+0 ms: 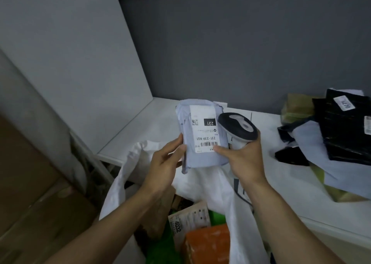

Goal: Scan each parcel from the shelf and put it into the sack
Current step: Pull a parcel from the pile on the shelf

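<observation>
Parcel in pale blue plastic wrap [201, 135], white label reading "231-239-K01" with a barcode, is held over the open white sack [120, 183] at the front edge of the white shelf [144, 131]. Left hand [163, 161] pinches its left side; right hand [244, 159] grips a white-and-black handheld scanner [239, 128], thumb on the label. The sack holds an orange box [208, 243], green wrapping [158, 249] and a brown parcel [188, 221] marked 4032.

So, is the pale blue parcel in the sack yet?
Out: the left hand holds the parcel above the sack; the right hand grips the scanner.
</observation>
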